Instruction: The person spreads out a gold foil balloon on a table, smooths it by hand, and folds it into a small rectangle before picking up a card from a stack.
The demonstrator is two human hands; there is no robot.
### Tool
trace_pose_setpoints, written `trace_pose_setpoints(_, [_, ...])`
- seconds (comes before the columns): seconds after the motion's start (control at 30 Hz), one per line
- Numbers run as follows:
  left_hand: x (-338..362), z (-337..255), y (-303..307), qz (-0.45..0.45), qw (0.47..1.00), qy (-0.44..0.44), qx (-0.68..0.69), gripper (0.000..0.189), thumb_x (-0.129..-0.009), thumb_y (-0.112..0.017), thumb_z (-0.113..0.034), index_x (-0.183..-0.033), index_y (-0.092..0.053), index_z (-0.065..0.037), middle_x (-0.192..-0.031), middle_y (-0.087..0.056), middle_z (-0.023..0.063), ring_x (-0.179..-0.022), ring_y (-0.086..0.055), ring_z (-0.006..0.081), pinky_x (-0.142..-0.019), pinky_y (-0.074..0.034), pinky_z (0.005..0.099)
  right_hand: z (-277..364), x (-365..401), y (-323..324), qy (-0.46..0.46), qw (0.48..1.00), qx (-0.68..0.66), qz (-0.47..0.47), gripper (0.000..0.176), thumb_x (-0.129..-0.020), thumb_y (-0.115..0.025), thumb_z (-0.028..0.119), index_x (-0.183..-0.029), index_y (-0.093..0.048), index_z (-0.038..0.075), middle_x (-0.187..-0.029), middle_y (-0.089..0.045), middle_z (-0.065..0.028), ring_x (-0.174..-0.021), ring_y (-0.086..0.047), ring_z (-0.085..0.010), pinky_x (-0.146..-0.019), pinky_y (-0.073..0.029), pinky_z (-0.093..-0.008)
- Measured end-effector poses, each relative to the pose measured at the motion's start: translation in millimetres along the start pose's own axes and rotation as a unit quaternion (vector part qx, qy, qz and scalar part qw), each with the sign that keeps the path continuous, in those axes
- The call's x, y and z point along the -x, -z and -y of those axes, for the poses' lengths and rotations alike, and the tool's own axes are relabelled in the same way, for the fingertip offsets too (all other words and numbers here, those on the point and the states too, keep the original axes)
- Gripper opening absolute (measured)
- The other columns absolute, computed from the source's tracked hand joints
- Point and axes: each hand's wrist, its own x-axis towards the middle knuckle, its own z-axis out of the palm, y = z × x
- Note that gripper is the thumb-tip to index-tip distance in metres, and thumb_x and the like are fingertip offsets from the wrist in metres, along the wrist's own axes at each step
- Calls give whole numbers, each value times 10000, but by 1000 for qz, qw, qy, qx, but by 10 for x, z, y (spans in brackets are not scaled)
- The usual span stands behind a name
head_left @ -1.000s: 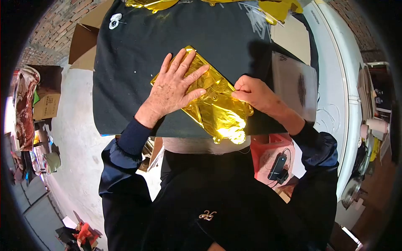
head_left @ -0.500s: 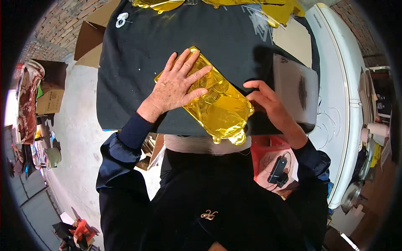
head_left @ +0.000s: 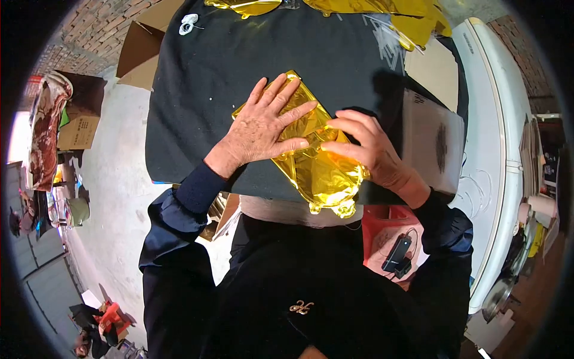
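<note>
A flat, folded gold foil balloon (head_left: 326,179) lies slantwise on the black cloth, its small rounded tabs reaching past the table's near edge. My left hand (head_left: 257,128) rests flat on its upper left part with the fingers spread. Over the right side of the foil is my right hand (head_left: 373,149), its fingers curved and thumb apart from the forefinger. The fingertips are right at the crinkled foil near the middle, and nothing shows gripped between them.
More gold foil (head_left: 371,15) lies along the far edge, beside thin clear strips (head_left: 388,42). A stack of clear plastic bags (head_left: 433,137) sits at right, near a cardboard sheet (head_left: 433,72). A coil of white string (head_left: 188,24) lies far left.
My right hand has moved left from beside the foil to over it. My left hand stays flat on the foil. The whole view has shifted slightly.
</note>
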Motion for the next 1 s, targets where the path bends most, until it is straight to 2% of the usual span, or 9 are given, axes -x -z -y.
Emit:
trace_pose_setpoints(0.1, [-9,8,-2,-9,1000,-2,18,794,-923,-480,-772,-1577,-427,-324,-1665,-292,182,-1548,-245,394,-1257,-178,582,-97,-96,-4,17,994,-102,42,204,-818,-752,128,-1021,-766,111,-1226,-722,-46,-1300,-598,-286,-1049,-465,-441])
trace_pose_setpoints(0.2, [-6,4,13,-11,999,-2,31,778,-903,-574,-694,-1577,-428,-334,-1666,-295,175,-1545,-255,396,-1256,-187,584,-234,-180,-65,-26,972,-229,46,204,-796,-778,91,-1000,-776,103,-1063,-772,-45,-1108,-705,-287,-982,-516,-425])
trace_pose_setpoints(0.23, [-12,15,7,-16,1000,-3,27,772,-908,-545,-716,-1562,-449,-318,-1658,-307,174,-1545,-255,390,-1256,-181,584,-229,-236,-100,-21,977,-214,8,141,-835,-786,67,-976,-775,59,-977,-788,-73,-941,-753,-213,-847,-565,-354])
trace_pose_setpoints(0.33, [-2,20,-13,-3,1000,-5,5,759,-908,-512,-711,-1521,-505,-265,-1645,-327,172,-1549,-242,374,-1260,-162,581,-138,-393,-43,-298,893,-326,89,112,-908,-768,107,-959,-765,7,-923,-777,-83,-858,-703,-89,-734,-554,-279])
trace_pose_setpoints(0.37, [-5,23,-5,17,1000,-2,-11,743,-898,-538,-663,-1511,-520,-244,-1649,-322,170,-1555,-229,369,-1264,-155,576,-189,-443,-96,-284,898,-327,79,201,-941,-770,161,-994,-744,-32,-878,-747,-65,-819,-609,-22,-703,-529,-260])
trace_pose_setpoints(0.47, [-15,13,72,35,999,5,17,718,-845,-582,-531,-1477,-557,-191,-1665,-296,163,-1572,-185,357,-1275,-124,561,-310,-514,-390,-291,845,-447,23,270,-929,-786,207,-1041,-722,-31,-844,-711,-47,-787,-574,-30,-696,-525,-274])
trace_pose_setpoints(0.6, [8,25,28,-2,998,7,55,686,-832,-579,-449,-1464,-567,-183,-1686,-266,148,-1586,-144,343,-1287,-75,542,-366,-655,-456,-292,897,-329,43,242,-941,-768,184,-1047,-691,-20,-882,-722,-48,-811,-633,-73,-731,-539,-298])
trace_pose_setpoints(0.63, [3,11,14,-5,999,14,49,677,-837,-581,-433,-1464,-566,-178,-1689,-268,140,-1588,-143,334,-1289,-48,539,-352,-697,-410,-316,886,-327,95,228,-979,-717,76,-1168,-647,-29,-1013,-678,17,-918,-608,-46,-802,-533,-246])
trace_pose_setpoints(1.0, [0,53,46,13,998,12,60,832,-868,-647,-484,-1550,-411,-70,-1652,-301,190,-1590,-131,349,-1302,-87,518,-571,-793,-537,-332,782,-513,128,286,-948,-714,49,-1189,-628,-77,-1066,-713,-51,-968,-665,-111,-866,-549,-286])
